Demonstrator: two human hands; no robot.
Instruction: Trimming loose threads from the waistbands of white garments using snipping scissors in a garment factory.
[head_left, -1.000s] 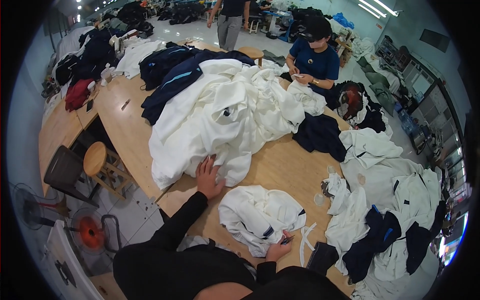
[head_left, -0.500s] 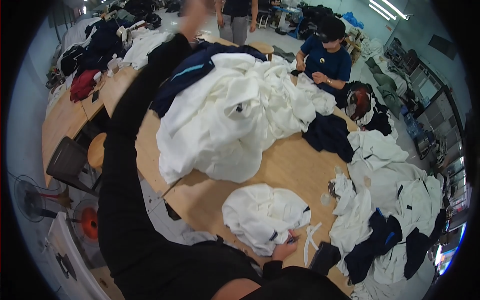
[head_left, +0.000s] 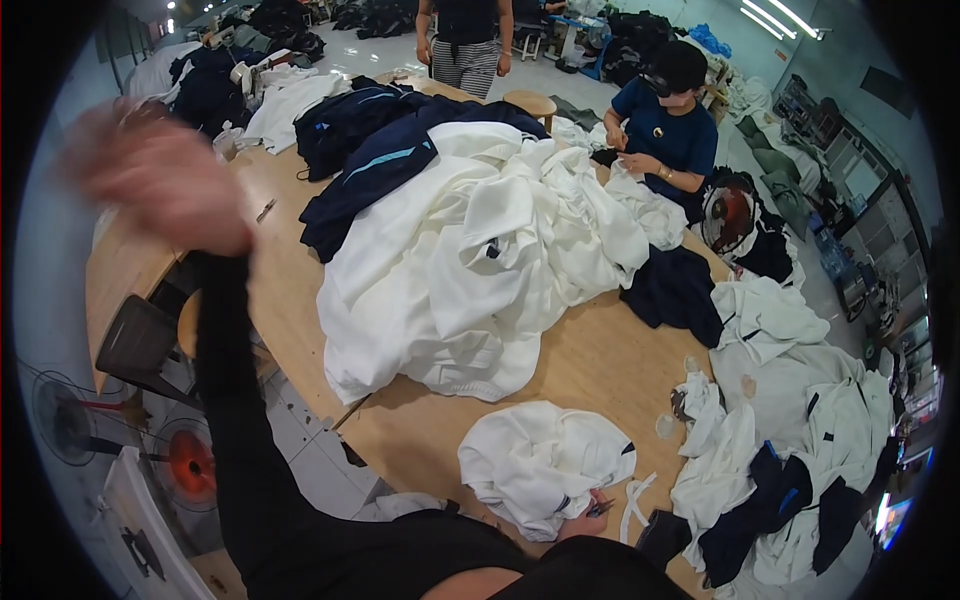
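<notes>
My left hand point(head_left: 165, 180) is raised at the far left, smeared by motion, so its fingers cannot be read; the black-sleeved arm stretches up to it. Near the table's front edge, my right hand point(head_left: 578, 526) is closed on thread snips point(head_left: 600, 505), small and partly hidden, with dark tips showing. That hand rests against the lower edge of a bunched white garment point(head_left: 540, 462) with dark tabs. Beyond it lies a big heap of white garments point(head_left: 430, 290), with a navy garment point(head_left: 375, 165) striped in light blue on its far left side.
White strips point(head_left: 636, 505) and a dark cloth piece point(head_left: 662, 540) lie right of my right hand. More white and navy garments point(head_left: 780, 400) cover the right side. A co-worker point(head_left: 660, 125) handles cloth across the table; another person point(head_left: 468, 45) stands behind. Fans point(head_left: 190, 463) stand at left.
My left hand has swung from the top of the view, beyond the heap, down to the far left. My right hand stays by the bunched white garment. The view has shifted slightly.
</notes>
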